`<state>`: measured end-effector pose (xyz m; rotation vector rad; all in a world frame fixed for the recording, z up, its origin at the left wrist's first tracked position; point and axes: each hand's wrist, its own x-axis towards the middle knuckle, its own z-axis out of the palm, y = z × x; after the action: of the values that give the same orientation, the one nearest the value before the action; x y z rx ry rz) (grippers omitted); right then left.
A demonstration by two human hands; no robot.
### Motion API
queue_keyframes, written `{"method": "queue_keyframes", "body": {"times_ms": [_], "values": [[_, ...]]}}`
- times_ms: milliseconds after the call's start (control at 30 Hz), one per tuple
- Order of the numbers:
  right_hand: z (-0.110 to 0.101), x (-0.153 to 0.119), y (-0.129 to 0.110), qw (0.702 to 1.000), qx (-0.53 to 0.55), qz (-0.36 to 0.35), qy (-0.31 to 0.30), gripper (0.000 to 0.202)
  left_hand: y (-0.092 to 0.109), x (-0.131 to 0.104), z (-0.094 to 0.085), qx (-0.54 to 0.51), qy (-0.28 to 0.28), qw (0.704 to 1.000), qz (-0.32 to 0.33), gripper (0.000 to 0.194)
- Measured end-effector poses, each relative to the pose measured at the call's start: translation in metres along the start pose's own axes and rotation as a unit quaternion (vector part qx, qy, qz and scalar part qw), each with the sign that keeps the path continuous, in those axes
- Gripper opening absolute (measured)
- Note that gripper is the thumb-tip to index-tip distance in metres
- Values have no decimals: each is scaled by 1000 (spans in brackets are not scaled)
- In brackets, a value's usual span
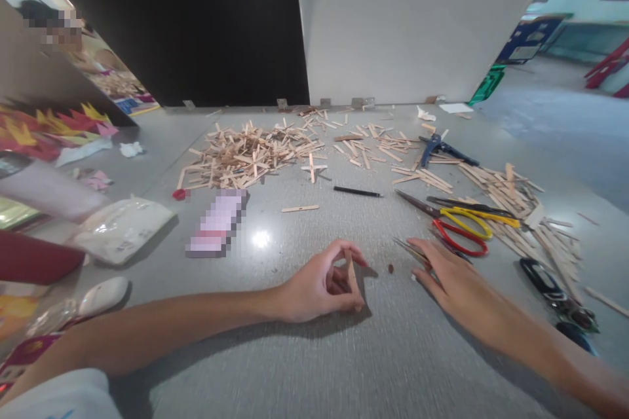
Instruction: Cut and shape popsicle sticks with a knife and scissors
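My left hand (319,285) is curled on the grey table, gripping a short piece of wooden stick (352,272) upright between its thumb and fingers. My right hand (445,278) lies to the right with its fingers round a pair of thin metal tweezers (410,248), whose tips point up and left. A small brown bit (390,268) rests on the table between the hands. Beyond them lie one flat wooden stick (300,209), a black pen (358,192) and a small crossed-stick piece (311,169).
At right are scissors with red and yellow handles (462,236), blue pliers (437,147), loose sticks (555,249) and keys (570,308). A stick pile (250,154) lies at the back, below an upright panel (403,26). Leftward are a plastic bag (122,228) and white mouse (103,295).
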<state>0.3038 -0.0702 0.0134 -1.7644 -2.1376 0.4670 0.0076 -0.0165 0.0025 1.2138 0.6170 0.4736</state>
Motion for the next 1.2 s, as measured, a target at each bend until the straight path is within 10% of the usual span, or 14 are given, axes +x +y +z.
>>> {"method": "queue_keyframes", "body": {"times_ms": [333, 1000, 1100, 1200], "values": [[5, 7, -16, 999, 30, -6, -34, 35, 1, 1, 1, -23, 38, 999, 13, 69], [4, 5, -21, 983, 127, 13, 131, 19, -3, -3, 3, 33, 75, 996, 35, 58], [-3, 7, -27, 926, 346, 99, 114, 18, -2, -2, 4, 36, 76, 996, 31, 56], [-10, 9, -34, 784, 598, 158, 45, 23, 0, -2, 4, 53, 77, 995, 27, 50]]}}
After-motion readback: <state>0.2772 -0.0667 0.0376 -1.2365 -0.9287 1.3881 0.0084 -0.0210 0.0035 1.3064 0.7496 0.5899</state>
